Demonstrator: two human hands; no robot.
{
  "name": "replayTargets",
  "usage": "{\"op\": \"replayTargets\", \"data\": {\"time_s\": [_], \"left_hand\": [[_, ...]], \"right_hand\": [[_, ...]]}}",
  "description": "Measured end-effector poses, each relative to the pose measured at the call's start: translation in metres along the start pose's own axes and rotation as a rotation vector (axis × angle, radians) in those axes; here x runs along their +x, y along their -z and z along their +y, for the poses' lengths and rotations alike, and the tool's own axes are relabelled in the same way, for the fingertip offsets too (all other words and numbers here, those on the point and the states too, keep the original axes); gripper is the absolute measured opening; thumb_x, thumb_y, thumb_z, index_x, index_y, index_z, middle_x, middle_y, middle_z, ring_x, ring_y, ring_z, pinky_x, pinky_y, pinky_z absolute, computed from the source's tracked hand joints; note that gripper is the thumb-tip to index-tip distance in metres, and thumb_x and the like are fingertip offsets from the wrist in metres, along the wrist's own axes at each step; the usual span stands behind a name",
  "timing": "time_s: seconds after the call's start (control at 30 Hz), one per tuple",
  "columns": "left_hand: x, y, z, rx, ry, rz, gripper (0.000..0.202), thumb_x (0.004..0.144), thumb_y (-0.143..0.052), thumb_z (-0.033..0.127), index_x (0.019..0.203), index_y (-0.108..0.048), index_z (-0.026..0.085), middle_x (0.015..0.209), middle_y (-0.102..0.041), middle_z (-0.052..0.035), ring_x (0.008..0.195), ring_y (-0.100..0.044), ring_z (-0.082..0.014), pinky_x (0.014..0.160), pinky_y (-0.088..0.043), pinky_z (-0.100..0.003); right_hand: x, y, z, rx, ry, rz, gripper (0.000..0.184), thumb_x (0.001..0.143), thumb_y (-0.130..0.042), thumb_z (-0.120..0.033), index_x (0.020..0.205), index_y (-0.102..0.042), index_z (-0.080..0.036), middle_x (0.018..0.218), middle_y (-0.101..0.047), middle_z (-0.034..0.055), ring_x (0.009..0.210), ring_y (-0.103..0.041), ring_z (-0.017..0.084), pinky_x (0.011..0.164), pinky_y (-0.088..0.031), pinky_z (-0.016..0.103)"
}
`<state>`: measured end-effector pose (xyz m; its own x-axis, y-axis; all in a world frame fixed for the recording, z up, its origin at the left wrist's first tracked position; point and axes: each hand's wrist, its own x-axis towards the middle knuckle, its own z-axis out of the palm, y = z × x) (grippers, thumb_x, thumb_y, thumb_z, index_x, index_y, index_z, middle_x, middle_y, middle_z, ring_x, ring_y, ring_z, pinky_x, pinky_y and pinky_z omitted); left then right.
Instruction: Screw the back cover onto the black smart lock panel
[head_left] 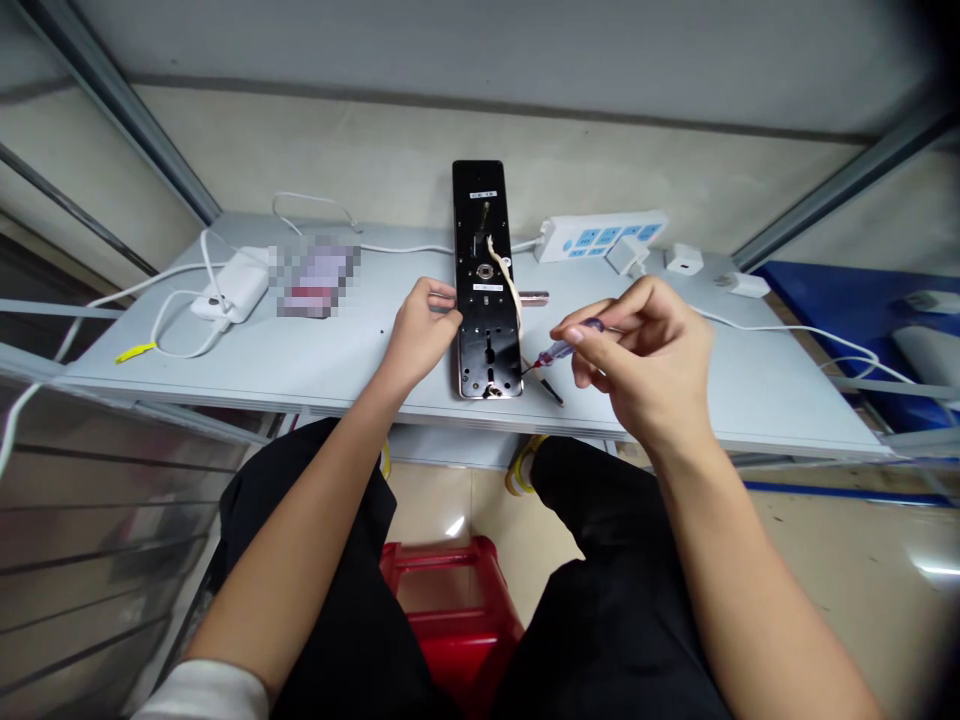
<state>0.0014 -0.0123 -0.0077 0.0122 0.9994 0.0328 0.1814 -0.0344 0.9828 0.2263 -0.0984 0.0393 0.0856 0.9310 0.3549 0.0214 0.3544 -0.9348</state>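
Note:
A long black smart door lock panel (473, 318) lies with its back plate facing up, showing screw holes, a metal spindle and a cream cable bundle (508, 282) running down its right side. My left hand (426, 330) is closed on the panel's left edge, thumb near the top face. In my right hand (637, 345) is a small screwdriver (555, 352) with a clear purple handle, pinched between thumb and fingers. Its tip points at the panel's lower right corner; I cannot tell whether it touches. Beneath it, a thin lead with a black end (552, 390) lies on the table.
A white power strip (600, 236) with a plugged-in adapter stands behind on the right, near loose chargers (684, 259). On the left are a white power bank or adapter (238, 285), cables and a blurred-out phone-like object (319, 280). Metal posts frame the table (360, 370); a red stool (457, 620) is below.

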Motion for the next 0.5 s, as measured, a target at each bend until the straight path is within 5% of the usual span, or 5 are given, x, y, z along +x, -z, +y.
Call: {"op": "replayTargets", "data": {"time_s": [0.17,0.33,0.5], "left_hand": [[-0.0007,0.0006,0.0015,0.004,-0.002,-0.009,0.026,0.089,-0.069,0.007,0.107,-0.062,0.024,0.119,-0.072,-0.0089,0.103,-0.074,-0.0225,0.092,-0.067,-0.039],[0.0004,0.0003,-0.0006,-0.015,0.014,-0.005,0.028,0.087,-0.071,0.007,0.108,-0.062,0.024,0.119,-0.072,-0.0085,0.100,-0.074,-0.0223,0.089,-0.067,-0.038],[-0.0008,0.0011,-0.0017,-0.052,0.104,-0.059,0.031,0.088,-0.072,0.008,0.114,-0.062,0.022,0.117,-0.071,-0.0092,0.091,-0.075,-0.0205,0.085,-0.067,-0.038]], "right_hand": [[-0.0017,-0.0005,-0.0008,0.042,0.010,-0.067,0.030,0.091,-0.093,-0.046,0.108,-0.077,-0.028,0.092,-0.083,0.0008,0.044,-0.058,0.011,0.034,-0.042,0.027],[-0.0050,-0.0014,-0.0035,-0.045,0.087,-0.037,0.022,0.089,-0.095,-0.042,0.093,-0.082,-0.024,0.106,-0.088,0.0076,0.051,-0.066,0.014,0.040,-0.053,0.032],[-0.0056,-0.0090,-0.0058,-0.019,0.065,0.014,0.032,0.081,-0.102,-0.041,0.085,-0.076,-0.023,0.087,-0.085,0.0057,0.050,-0.070,0.015,0.043,-0.057,0.032]]}}
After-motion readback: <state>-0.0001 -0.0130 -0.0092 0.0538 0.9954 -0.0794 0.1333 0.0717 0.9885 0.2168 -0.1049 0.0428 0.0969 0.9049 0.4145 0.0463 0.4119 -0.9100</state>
